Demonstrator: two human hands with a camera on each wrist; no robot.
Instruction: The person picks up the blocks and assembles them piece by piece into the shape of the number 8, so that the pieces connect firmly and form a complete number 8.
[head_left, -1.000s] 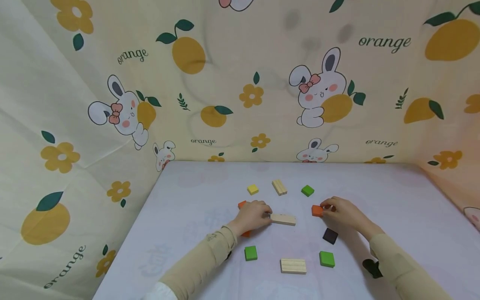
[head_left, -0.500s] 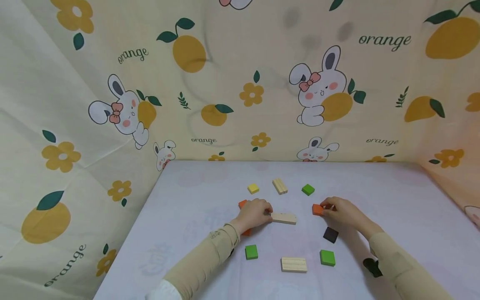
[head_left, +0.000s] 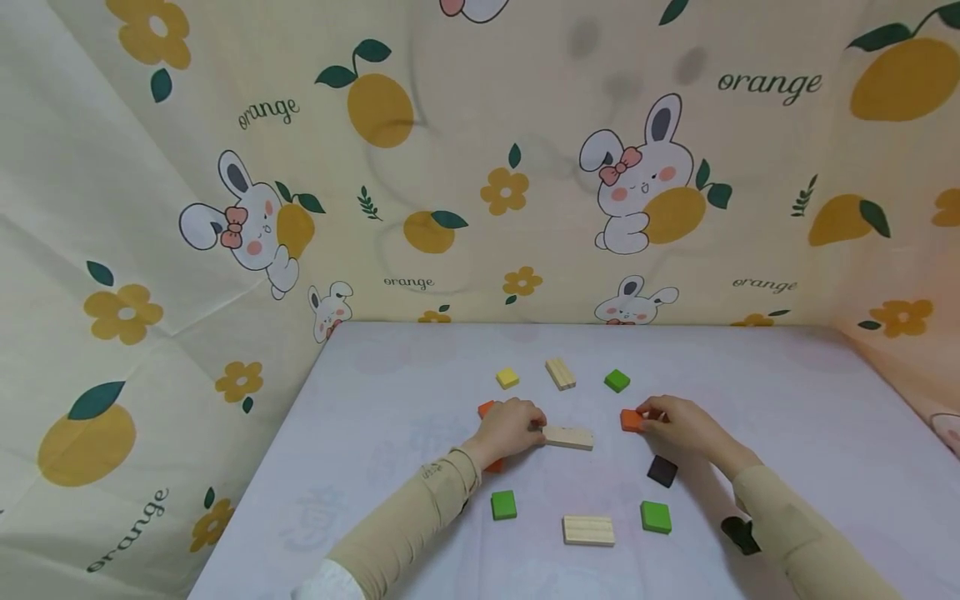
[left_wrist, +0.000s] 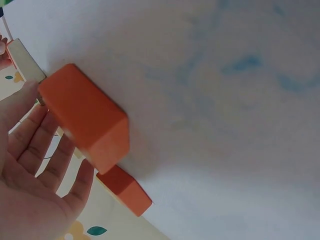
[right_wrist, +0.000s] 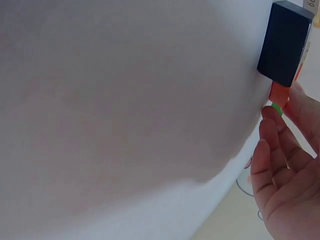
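Observation:
At the middle of the table, my left hand (head_left: pixel 510 429) pinches the left end of a pale wooden plank (head_left: pixel 568 437) between thumb and fingers. In the left wrist view, an orange block (left_wrist: pixel 82 115) stands close beside that hand, and a second orange block (left_wrist: pixel 125 190) lies beyond it. My right hand (head_left: pixel 686 423) pinches the right side of another orange block (head_left: pixel 632 421), right of the plank. That block (right_wrist: pixel 279 93) is partly hidden behind a black block (right_wrist: pixel 285 42) in the right wrist view. The left hand and forearm cover parts of the nearby blocks in the head view.
Around the plank lie a yellow block (head_left: pixel 507 377), a grooved wooden block (head_left: pixel 560 374) and a green block (head_left: pixel 617 381) at the back. Nearer are green blocks at left (head_left: pixel 504 505) and right (head_left: pixel 656 517), with a wooden block (head_left: pixel 588 530) between them. A printed cloth (head_left: pixel 540 167) hangs behind.
My right hand has shifted slightly left with the orange block, toward the plank. The left hand stays at the plank's end.

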